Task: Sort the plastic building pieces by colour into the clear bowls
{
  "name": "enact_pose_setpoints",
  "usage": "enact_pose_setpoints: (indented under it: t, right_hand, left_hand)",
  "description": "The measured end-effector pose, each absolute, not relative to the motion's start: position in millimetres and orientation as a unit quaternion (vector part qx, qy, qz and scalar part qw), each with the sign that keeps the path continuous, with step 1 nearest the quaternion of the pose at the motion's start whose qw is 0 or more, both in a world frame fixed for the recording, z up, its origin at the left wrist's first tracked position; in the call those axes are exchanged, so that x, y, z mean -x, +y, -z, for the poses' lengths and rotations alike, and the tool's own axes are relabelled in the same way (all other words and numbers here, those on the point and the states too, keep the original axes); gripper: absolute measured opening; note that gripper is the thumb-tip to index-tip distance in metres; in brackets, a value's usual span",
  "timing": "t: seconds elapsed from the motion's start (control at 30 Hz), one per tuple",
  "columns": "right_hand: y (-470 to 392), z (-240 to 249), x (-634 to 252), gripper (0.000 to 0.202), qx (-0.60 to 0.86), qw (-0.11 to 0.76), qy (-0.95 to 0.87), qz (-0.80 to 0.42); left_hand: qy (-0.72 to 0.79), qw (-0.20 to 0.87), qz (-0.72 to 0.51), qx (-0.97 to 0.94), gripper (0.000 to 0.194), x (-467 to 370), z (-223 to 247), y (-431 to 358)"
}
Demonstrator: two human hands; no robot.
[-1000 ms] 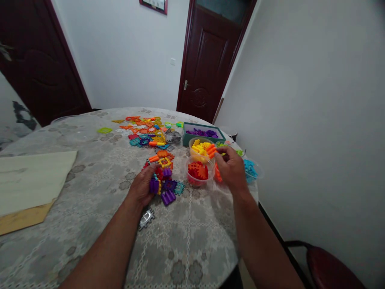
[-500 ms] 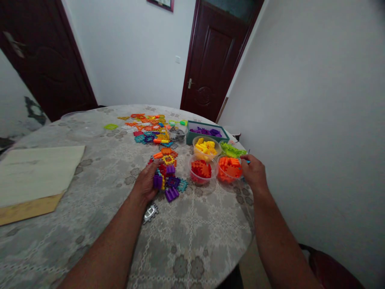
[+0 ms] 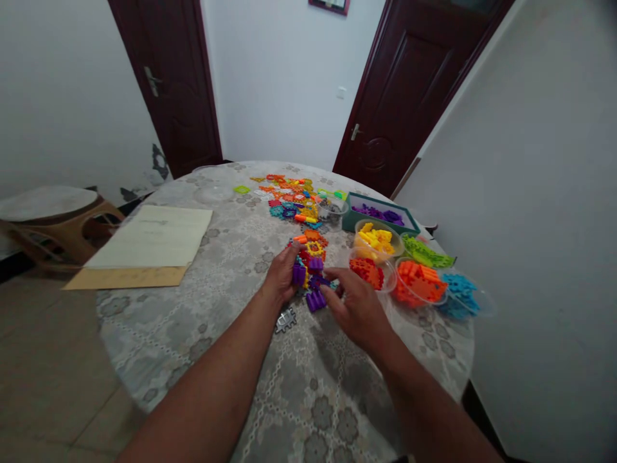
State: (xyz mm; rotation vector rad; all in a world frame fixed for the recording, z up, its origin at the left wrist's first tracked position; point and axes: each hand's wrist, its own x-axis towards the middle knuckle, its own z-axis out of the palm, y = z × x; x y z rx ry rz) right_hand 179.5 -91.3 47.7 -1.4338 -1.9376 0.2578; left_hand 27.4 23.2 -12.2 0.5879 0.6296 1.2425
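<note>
My left hand [image 3: 283,273] is curled around the left side of a cluster of coloured plastic pieces, closed on a purple piece [image 3: 299,275] among them. From the right, my right hand [image 3: 355,302] reaches to the same cluster, thumb and index finger near a dark purple piece [image 3: 318,281]; whether they grip it is hard to tell. A purple ridged piece [image 3: 316,301] lies just below the fingertips. Above are a yellow frame-shaped piece [image 3: 315,249] and orange pieces [image 3: 315,236]. A silver piece [image 3: 286,320] lies on the patterned tablecloth below my left hand.
Bowls of yellow [image 3: 376,239], red [image 3: 367,272], orange [image 3: 419,283] and blue pieces [image 3: 459,296] stand right, near green pieces [image 3: 427,252]. Behind is a green box [image 3: 380,213] of purple pieces. More pieces [image 3: 294,196] lie farther back; a paper sheet [image 3: 154,236] lies left.
My right hand has moved left from beside the orange bowl to the cluster. The view has turned left, bringing a stool into sight. The blue pieces now show fully. My left hand stays at the cluster.
</note>
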Motion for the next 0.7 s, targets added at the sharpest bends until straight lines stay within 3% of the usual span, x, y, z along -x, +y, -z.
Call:
enact_pose_setpoints:
  t: [0.13, 0.27, 0.5, 0.7]
  right_hand:
    - [-70, -24, -146, 0.047, 0.542, 0.318, -0.773, -0.081]
    - [-54, -12, -141, 0.044, 0.562, 0.296, -0.770, -0.070]
    - [-53, -7, -148, 0.050, 0.548, 0.345, -0.757, -0.084]
    - [-61, -40, -158, 0.043, 0.532, 0.403, -0.734, -0.124]
  left_hand:
    - [0.291, 0.692, -0.597, -0.281, 0.054, -28, 7, 20]
    - [0.304, 0.677, -0.607, -0.284, 0.052, -30, 3, 18]
    - [0.313, 0.692, -0.588, -0.277, 0.043, -30, 11, 26]
    - [0.320, 0.698, -0.578, -0.276, 0.042, -29, 5, 22]
